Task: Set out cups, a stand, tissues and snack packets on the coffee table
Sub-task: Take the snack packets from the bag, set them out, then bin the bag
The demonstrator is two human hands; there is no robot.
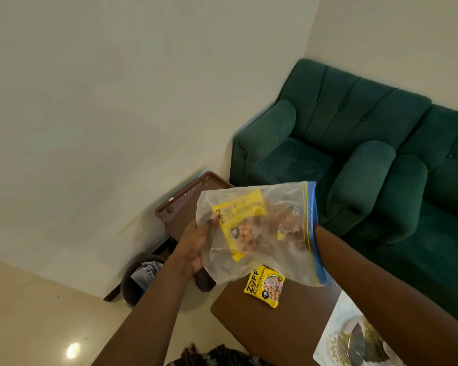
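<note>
Snack packet point(239, 225) sits in bag point(288, 260) left grip point(196, 244) holds.

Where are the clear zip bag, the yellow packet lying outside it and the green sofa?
Clear plastic zip bag point(275, 261): head view, lower wall.
Loose yellow snack packet point(265, 286): head view, printed front.
Dark green fabric sofa point(354, 120): head view, backrest.

A snack packet point(265, 289) lies on the coffee table point(249, 331) near its far left corner; a placemat point(335, 332) lies to its right; the left hand point(196, 247) holds a zip-lock bag point(275, 265) above them, another packet point(238, 233) inside; the sofa point(354, 154) stands behind the table, a small side table point(180, 207) to the sofa's left, a waste bin point(135, 283) on the floor before it.
</note>
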